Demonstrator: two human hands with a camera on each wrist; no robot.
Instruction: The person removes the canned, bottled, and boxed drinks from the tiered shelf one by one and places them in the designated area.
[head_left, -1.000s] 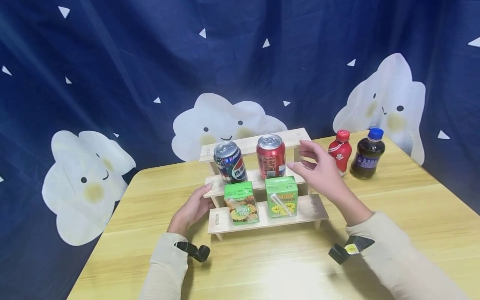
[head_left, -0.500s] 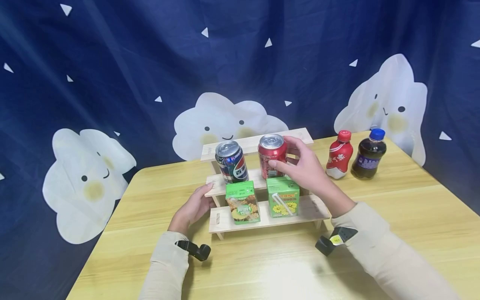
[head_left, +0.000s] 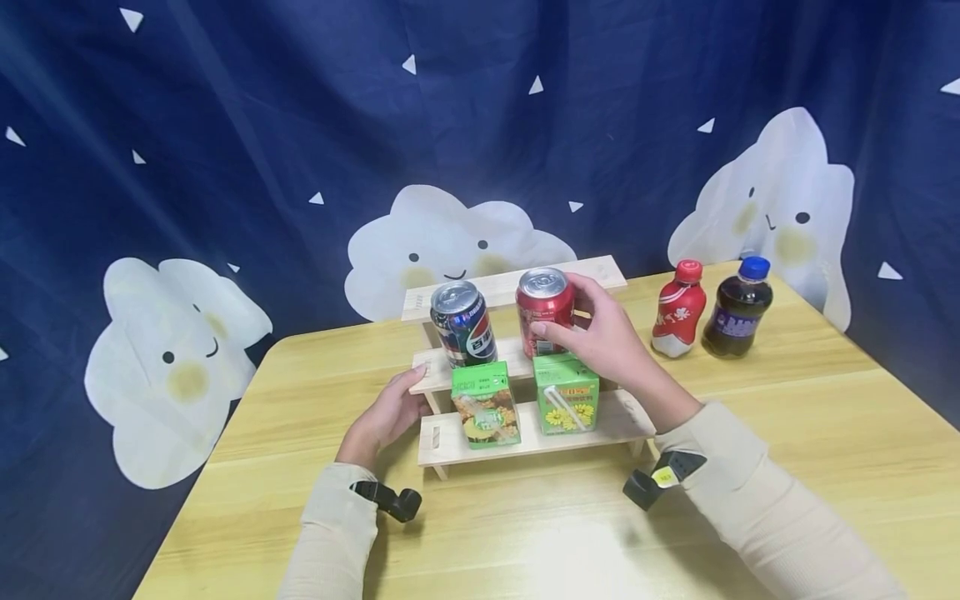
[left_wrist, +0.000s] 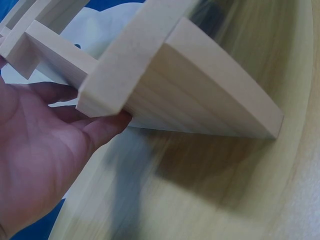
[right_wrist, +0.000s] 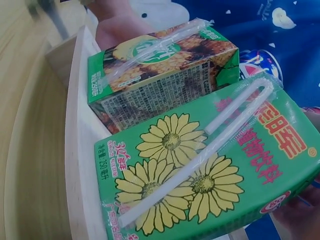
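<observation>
From the head, the right hand (head_left: pixel 611 337) pinches the red can (head_left: pixel 542 302) between thumb and fingers at the rack's (head_left: pixel 528 427) middle shelf. The left hand (head_left: pixel 386 417) grips the rack's near end. Between the hands stand the blue can (head_left: pixel 463 329), pineapple carton (head_left: pixel 485 408) and flower carton (head_left: pixel 567 400); right of the right hand, two bottles (head_left: pixel 677 312).

At the left wrist, fingers (left_wrist: pixel 107 129) curl against a shelf end.

At the right wrist, the flower carton looms close below the right hand, whose grip I cannot tell there.
</observation>
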